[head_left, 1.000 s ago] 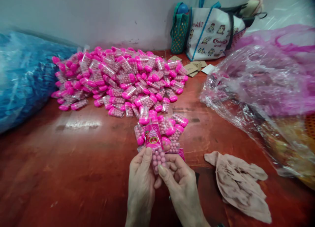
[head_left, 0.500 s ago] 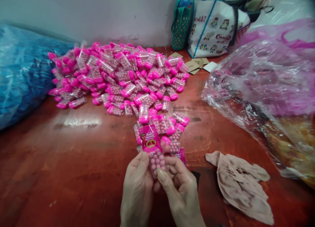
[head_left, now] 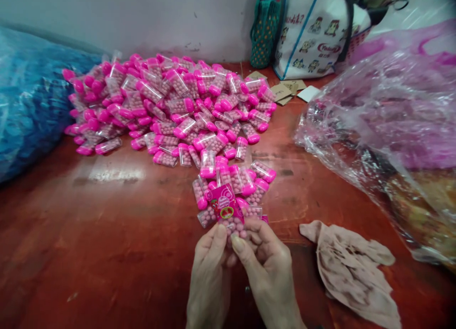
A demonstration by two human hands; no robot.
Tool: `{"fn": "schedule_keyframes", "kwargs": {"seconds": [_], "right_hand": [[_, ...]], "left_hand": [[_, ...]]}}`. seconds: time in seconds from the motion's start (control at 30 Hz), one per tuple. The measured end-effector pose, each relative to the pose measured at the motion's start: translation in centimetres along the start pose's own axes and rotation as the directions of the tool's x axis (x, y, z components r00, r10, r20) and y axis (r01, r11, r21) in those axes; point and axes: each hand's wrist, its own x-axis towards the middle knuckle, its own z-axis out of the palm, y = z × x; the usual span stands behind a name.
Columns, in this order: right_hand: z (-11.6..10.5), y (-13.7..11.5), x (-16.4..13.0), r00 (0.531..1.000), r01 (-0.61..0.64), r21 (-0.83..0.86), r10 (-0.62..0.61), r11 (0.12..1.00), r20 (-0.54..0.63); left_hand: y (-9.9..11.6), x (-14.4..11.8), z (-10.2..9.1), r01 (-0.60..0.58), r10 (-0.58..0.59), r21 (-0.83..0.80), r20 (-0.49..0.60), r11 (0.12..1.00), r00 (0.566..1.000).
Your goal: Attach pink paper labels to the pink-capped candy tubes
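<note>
Both my hands hold one clear candy tube (head_left: pixel 228 210) with a pink printed label, upright above the red table (head_left: pixel 107 234). My left hand (head_left: pixel 211 267) pinches its lower end from the left, my right hand (head_left: pixel 265 267) from the right. The tube is full of small pink balls; its bottom is hidden by my fingers. Just behind it lies a small cluster of like tubes with pink caps (head_left: pixel 235 179). Farther back a big heap of the same tubes (head_left: pixel 167 105) spreads across the table.
A blue plastic sack (head_left: pixel 28 101) fills the left side. A large clear and pink plastic bag (head_left: pixel 388 120) lies at the right. A crumpled beige cloth (head_left: pixel 352 267) is right of my hands. Tote bags (head_left: pixel 313 29) and cardboard scraps (head_left: pixel 285 89) sit by the back wall.
The labelled tube has sunk lower into my fingers and tilted slightly. My hands shifted a little right; the view has dipped, so the heap sits higher in frame.
</note>
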Motion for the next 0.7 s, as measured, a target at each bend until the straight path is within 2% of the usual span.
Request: {"fn": "schedule_keyframes", "kwargs": {"seconds": [0.13,0.27,0.33,0.5,0.6,0.7], "right_hand": [[-0.1,0.3,0.6,0.998,-0.023,0.095,0.028,0.995,-0.049],[-0.4,0.8,0.8,0.992,0.087,-0.071,-0.093,0.994,-0.087],[-0.6,0.8,0.8,0.989,0.094,-0.118,-0.106,0.989,-0.1],[-0.4,0.4,0.8,0.991,0.049,-0.038,-0.054,0.998,-0.126],[0.1,0.3,0.5,0.996,0.023,0.036,-0.02,0.999,-0.087],[0.1,0.2,-0.4,0.999,0.005,0.012,-0.006,1.0,0.044]], "left_hand": [[0.6,0.4,0.0,-0.005,0.004,0.043,0.017,0.999,1.0],[0.6,0.3,0.0,-0.029,0.023,0.143,0.044,0.989,0.999],[0.6,0.2,-0.1,-0.039,0.029,0.149,0.068,0.988,0.997],[0.4,0.2,-0.6,-0.074,0.047,0.158,0.168,0.985,0.985],[0.2,0.1,-1.0,-0.075,0.049,0.147,0.172,0.986,0.984],[0.4,-0.9,-2.4,-0.032,0.012,0.145,0.132,0.989,0.991]]}}
